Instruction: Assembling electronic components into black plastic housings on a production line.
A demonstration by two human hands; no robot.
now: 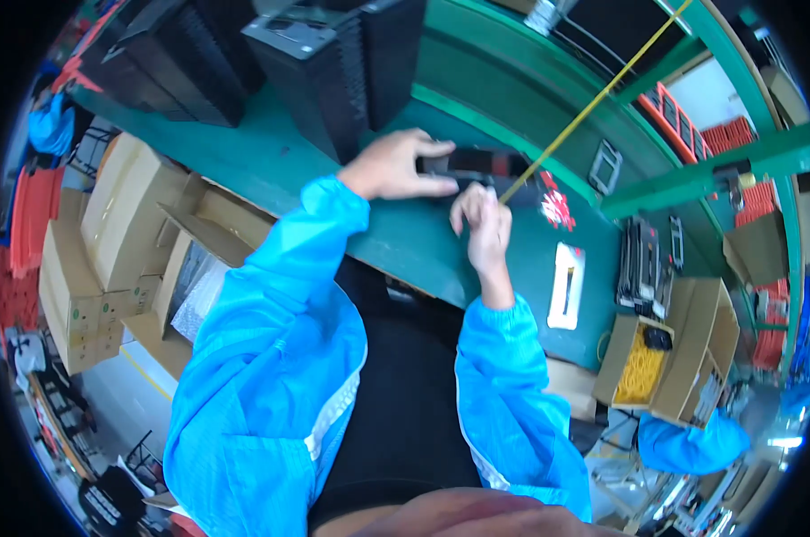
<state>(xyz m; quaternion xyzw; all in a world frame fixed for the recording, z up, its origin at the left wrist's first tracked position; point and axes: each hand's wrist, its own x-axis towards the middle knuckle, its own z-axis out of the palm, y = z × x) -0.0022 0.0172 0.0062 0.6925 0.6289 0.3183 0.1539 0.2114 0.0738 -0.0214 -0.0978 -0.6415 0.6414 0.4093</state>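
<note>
A long black part [484, 163] lies across the green bench in front of me, slightly blurred. My left hand [392, 167] grips its left end, with thumb and fingers on opposite sides. Just below the part's near edge, my right hand [487, 228] is closed with curled fingers. Whatever those fingers hold is hidden. A yellow cord [593, 106] slants down from the upper right and ends beside the right hand; I cannot tell if the hand touches it. Small red pieces [557, 204] lie scattered to the right of the part.
Tall black cases [311, 85] stand at the back left of the bench [396, 242]. Rightward lie a white slotted plate [566, 286] and stacked black frames [639, 268]. A cardboard box [609, 362] holds yellow items. Open cartons [123, 215] stand left; green uprights [709, 183] rise right.
</note>
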